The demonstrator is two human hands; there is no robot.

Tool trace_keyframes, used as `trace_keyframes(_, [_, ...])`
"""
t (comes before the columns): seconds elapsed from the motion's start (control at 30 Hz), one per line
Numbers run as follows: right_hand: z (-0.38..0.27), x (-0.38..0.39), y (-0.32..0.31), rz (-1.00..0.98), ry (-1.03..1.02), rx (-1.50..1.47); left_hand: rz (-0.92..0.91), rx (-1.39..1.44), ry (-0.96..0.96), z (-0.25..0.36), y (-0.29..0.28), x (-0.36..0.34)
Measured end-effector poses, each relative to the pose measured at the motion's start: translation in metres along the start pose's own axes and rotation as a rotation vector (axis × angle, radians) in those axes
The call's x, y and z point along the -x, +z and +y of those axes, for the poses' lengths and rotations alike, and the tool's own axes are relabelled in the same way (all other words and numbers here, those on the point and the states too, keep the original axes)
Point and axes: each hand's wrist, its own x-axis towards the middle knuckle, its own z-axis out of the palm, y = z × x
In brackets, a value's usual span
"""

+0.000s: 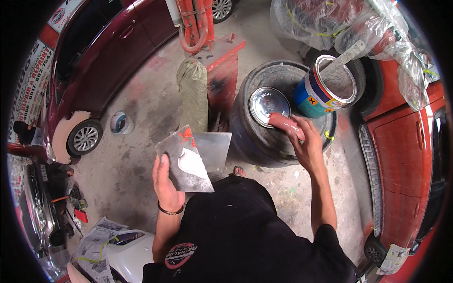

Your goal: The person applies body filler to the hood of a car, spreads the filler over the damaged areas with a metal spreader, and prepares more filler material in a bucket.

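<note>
My left hand [166, 181] holds flat metal plates: the front plate [188, 179] carries a white blob of paste [190, 162] and red smears, with another grey plate [212, 148] behind it. My right hand [304, 141] grips a red tube [282, 121] at the rim of a shiny round lid [268, 100] lying on a black drum [252, 139]. Just beyond that hand, a blue can [311, 101] stands on the drum, with a putty-smeared flat stick [342, 59] resting in it.
A maroon car [108, 47] fills the left, near a small bucket [121, 122]. A red stand [222, 70] with hoses and a greenish sack [191, 94] are ahead. Red car panels [396, 160] and plastic-wrapped parts [302, 23] line the right. A white panel [127, 259] sits lower left.
</note>
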Motion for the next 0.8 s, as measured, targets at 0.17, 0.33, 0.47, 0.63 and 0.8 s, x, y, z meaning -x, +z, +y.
trace_keyframes(0.17, [-0.055, 0.045, 0.022, -0.335, 0.286, -1.089, -0.139, 0.085, 0.018, -0.010, 0.047, -0.001])
trace_keyframes(0.33, [-0.094, 0.056, 0.059, -0.358, 0.375, -1.569, -0.262, 0.164, -0.081, -0.027, 0.084, 0.011])
trace_keyframes(0.47, [-0.099, 0.033, 0.063, -0.248, 0.622, -1.691, -0.268, 0.122, -0.105, -0.040, 0.097, 0.017])
trace_keyframes(0.63, [-0.063, -0.003, 0.027, -0.120, 0.636, -1.693, -0.395, 0.151, -0.050, -0.042, 0.081, 0.015])
trace_keyframes(0.8, [-0.027, -0.038, 0.002, -0.061, 0.256, -2.002, -0.241, 0.234, -0.003, -0.037, 0.043, 0.026])
